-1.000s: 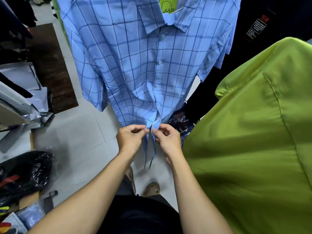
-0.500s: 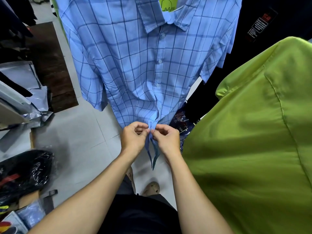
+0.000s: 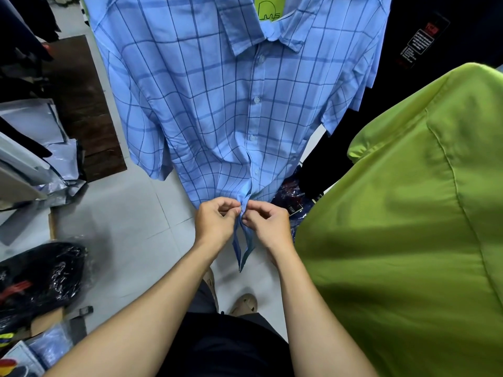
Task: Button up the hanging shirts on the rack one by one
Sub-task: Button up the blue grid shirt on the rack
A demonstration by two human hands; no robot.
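The blue checked shirt [image 3: 217, 110] hangs straight ahead, front facing the person, w/ the buttons [image 3: 257, 99] down its middle done up; both hands meet at the bottom of its front strip, just above the hem. Left hand [image 3: 216, 223] pinches the left edge of the strip, fingers curled; right hand [image 3: 268, 225] pinches the right edge, thumb & forefinger touching the cloth. A lime green shirt [image 3: 408, 227] hangs close on the right; a black bag [image 3: 40, 278] lies on the floor [image 3: 122, 221] at left.
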